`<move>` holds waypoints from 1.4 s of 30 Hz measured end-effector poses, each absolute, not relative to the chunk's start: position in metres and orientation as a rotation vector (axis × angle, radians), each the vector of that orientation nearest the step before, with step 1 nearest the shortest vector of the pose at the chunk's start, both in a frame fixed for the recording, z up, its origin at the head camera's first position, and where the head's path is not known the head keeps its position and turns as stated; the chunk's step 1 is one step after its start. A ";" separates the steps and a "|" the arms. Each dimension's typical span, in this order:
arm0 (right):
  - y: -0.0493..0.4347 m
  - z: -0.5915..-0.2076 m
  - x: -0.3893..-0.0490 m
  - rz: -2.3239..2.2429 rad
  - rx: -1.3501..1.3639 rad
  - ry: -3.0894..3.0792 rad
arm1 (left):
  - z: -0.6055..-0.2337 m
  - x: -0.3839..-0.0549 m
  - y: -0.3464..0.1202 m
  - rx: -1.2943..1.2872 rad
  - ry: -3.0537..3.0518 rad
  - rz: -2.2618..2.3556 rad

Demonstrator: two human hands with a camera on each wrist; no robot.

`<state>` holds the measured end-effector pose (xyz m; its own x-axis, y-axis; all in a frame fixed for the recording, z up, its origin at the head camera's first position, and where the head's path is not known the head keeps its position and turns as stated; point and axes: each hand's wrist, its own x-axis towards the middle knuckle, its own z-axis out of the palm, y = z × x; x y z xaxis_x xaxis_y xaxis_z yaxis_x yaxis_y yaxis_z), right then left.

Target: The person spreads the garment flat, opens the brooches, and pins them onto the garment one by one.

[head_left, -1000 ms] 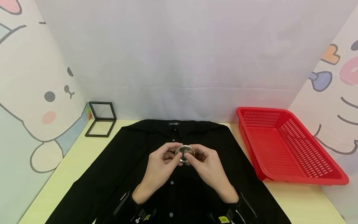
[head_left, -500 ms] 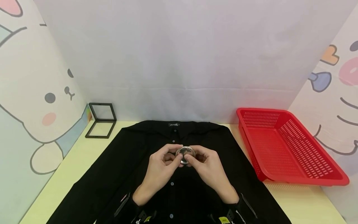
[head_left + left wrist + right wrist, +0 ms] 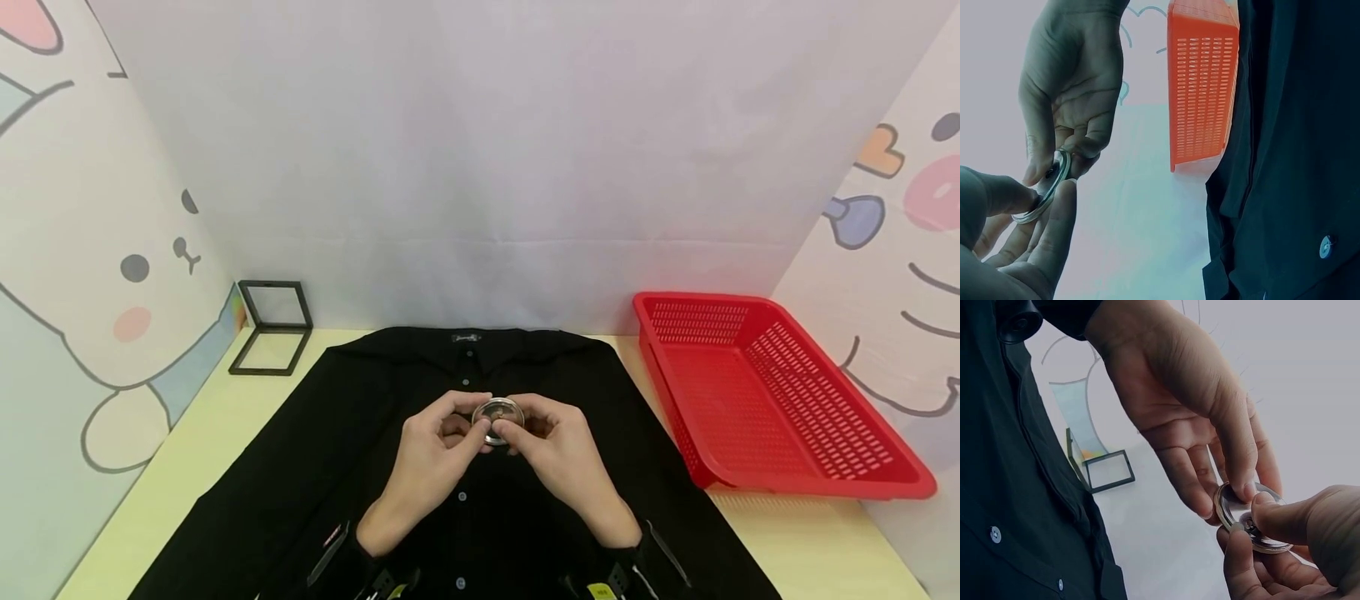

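A small round disc with a silver rim is held up over the chest of a black button-up shirt. My left hand pinches its left side, thumb on the near face and fingers behind. From the right, my right hand grips it the same way, so the two thumb tips almost meet. In the right wrist view the disc shows a shiny metal face with a small fitting at its middle, partly covered by the thumbs. Its rim is seen nearly edge-on in the left wrist view.
The shirt lies spread on a pale yellow table, collar at the back. A hinged black frame with clear panes stands open at the back left. At the right sits a red perforated basket. A white cloth wall closes the back.
The head view has tilted up slightly, so everything sits a little lower in it. Both hands keep hold of the disc, with only a slight shift of thumbs and fingers.
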<state>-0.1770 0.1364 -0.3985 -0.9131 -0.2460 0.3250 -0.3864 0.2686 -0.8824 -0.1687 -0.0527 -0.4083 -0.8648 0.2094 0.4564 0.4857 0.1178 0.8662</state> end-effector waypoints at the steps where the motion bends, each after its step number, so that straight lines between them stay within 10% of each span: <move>1: 0.137 -0.399 -0.177 1.728 0.602 -2.401 | -0.408 -0.169 -0.053 -0.692 -2.172 -1.823; 42: 0.136 -0.395 -0.174 1.778 0.725 -2.373 | -0.406 -0.169 -0.059 -0.749 -2.202 -1.735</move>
